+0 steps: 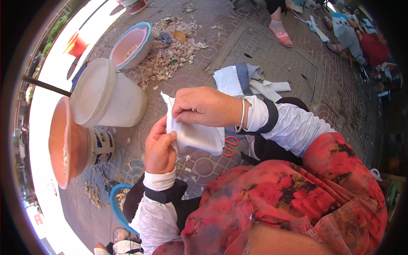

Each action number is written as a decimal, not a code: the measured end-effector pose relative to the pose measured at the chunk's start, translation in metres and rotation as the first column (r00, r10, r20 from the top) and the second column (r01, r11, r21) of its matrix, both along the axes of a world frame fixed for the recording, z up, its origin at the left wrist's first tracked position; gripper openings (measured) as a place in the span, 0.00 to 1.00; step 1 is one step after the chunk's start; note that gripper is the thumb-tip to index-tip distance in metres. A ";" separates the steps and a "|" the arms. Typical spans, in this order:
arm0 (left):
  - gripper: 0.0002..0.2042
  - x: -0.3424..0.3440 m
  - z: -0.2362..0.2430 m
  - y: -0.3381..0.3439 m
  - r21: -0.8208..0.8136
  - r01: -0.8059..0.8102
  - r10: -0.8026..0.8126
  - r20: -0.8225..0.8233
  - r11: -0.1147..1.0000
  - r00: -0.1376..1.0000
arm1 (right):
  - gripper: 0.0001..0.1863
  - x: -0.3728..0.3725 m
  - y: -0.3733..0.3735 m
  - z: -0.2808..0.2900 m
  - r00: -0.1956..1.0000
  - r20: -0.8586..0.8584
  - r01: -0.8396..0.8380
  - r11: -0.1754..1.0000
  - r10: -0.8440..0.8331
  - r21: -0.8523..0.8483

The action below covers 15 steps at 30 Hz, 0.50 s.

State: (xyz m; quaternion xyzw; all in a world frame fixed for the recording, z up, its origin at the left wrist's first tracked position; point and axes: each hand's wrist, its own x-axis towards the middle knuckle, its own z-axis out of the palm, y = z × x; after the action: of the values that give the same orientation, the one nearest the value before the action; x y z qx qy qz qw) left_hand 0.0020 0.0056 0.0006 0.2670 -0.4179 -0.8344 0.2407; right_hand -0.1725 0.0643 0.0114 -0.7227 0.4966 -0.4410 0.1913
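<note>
Above the paving, the left hand pinches the left edge of a white cloth, softly creased, its top corner pointed. The right hand bends its fingertips together over it; their grip I cannot tell. Beyond lie folded cloths.

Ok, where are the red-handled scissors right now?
In the head view, just right of and below centre: their red handles show past the right edge of the white cloth, lower than the right hand.

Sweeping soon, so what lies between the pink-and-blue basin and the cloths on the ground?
The head view shows pale scraps beside the basin, then paving up to the cloths.
</note>
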 end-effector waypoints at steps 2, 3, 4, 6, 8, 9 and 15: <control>0.23 -0.001 0.001 0.000 -0.022 -0.006 0.006 0.006 1.000 1.000 | 0.06 0.005 0.003 -0.002 0.999 -0.049 0.014 1.000 -0.014 -0.005; 0.24 -0.001 0.001 0.001 -0.030 -0.005 0.004 -0.012 1.000 1.000 | 0.07 0.006 0.004 -0.003 0.995 -0.100 0.028 1.000 -0.029 -0.011; 0.25 -0.002 0.001 0.001 -0.039 -0.003 0.002 -0.032 0.999 0.999 | 0.07 0.006 0.005 -0.003 0.995 -0.100 0.029 1.000 -0.030 -0.011; 0.26 -0.004 0.005 0.002 -0.042 0.021 -0.022 -0.023 0.999 0.999 | 0.07 0.006 0.006 -0.002 0.994 -0.104 0.017 0.998 -0.011 0.059; 0.27 -0.004 0.006 0.004 -0.045 0.044 -0.045 -0.014 0.998 0.999 | 0.07 0.007 0.007 -0.004 0.990 -0.138 0.047 0.997 -0.039 0.060; 0.27 -0.004 0.005 0.004 -0.070 0.074 -0.073 0.004 0.995 0.997 | 0.06 0.008 0.007 -0.005 0.983 -0.170 0.077 0.995 -0.066 0.059; 0.26 -0.004 -0.002 0.005 -0.024 0.048 -0.048 0.012 0.999 0.999 | 0.05 0.012 0.005 -0.011 0.941 -0.298 0.142 0.987 -0.159 -0.078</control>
State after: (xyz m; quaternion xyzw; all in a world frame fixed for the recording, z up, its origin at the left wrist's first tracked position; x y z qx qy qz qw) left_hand -0.0024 0.0101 -0.0015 0.2586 -0.4354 -0.8334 0.2213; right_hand -0.1606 0.0698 0.0007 -0.7467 0.5614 -0.3519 0.0585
